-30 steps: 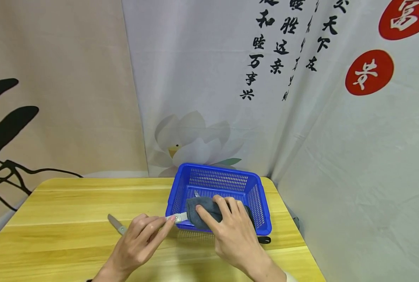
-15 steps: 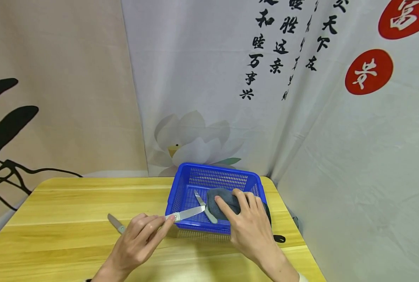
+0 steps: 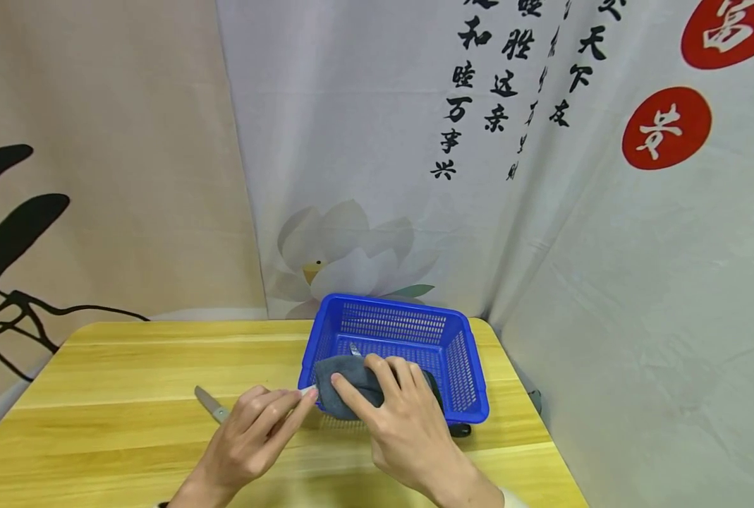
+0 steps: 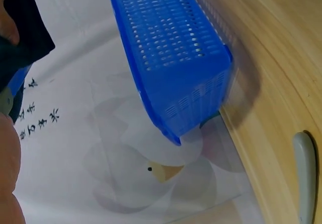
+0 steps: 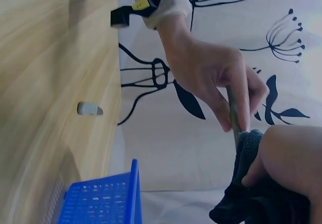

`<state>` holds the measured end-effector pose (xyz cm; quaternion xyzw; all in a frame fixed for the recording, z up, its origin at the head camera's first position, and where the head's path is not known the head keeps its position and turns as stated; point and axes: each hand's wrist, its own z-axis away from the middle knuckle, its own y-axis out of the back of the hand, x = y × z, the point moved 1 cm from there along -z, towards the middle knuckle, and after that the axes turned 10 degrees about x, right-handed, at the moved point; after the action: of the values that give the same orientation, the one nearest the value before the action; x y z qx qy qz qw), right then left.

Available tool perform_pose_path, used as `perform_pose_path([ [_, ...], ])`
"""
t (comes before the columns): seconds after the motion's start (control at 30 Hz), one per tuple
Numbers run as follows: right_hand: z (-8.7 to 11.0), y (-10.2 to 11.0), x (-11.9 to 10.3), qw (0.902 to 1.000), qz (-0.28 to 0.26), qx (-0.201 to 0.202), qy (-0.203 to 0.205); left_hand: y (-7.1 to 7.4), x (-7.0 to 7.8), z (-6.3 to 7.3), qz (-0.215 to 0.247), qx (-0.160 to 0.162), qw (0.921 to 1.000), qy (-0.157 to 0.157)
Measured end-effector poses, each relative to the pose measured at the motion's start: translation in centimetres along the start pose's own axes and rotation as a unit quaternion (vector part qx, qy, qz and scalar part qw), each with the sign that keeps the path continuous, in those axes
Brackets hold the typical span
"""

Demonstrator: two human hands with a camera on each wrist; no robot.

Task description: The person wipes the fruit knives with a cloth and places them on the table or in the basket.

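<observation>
My left hand (image 3: pixel 252 434) pinches a folding knife (image 5: pixel 233 108) by its pale handle, above the front left rim of a blue basket (image 3: pixel 392 304). My right hand (image 3: pixel 408 423) holds a dark grey cloth (image 3: pixel 341 377) between thumb and fingers. Folded about the knife, the cloth hides its blade in the head view. Part of a second knife (image 3: pixel 354 349) shows inside the basket behind the cloth. On the table left of the basket lies a third knife (image 3: pixel 210 404), blade out, its handle partly behind my left hand.
The wooden table (image 3: pixel 129 437) runs back to a printed fabric curtain (image 3: pixel 364 141). Another curtain (image 3: pixel 656 303) hangs along the right side. A black loop-like end (image 3: pixel 460 430) shows beside my right wrist, below the basket's front edge.
The cloth first slid right off the blade, baring it and the knife in the basket. Now my right hand has brought it back left over the blade. My left hand stays nearly still.
</observation>
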<state>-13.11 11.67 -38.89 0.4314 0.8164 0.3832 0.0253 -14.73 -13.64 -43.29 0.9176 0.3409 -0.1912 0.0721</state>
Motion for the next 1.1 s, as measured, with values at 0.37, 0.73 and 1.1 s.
perform_pose_path([
  [0.37, 0.1, 0.0, 0.2, 1.0000, -0.005, 0.006, -0.002, 0.1, 0.0, -0.6, -0.011, 0.011, 0.9999, -0.005],
  [0.73, 1.9, -0.1, 2.6, 0.9990, 0.019, -0.013, -0.039, 0.0, -0.2, 0.0, -0.029, 0.007, 0.9994, -0.019],
  [1.1, 3.3, 0.2, 5.3, 0.9961, 0.055, -0.017, -0.067, 0.0, -0.8, -0.5, -0.028, 0.033, 0.9990, -0.012],
])
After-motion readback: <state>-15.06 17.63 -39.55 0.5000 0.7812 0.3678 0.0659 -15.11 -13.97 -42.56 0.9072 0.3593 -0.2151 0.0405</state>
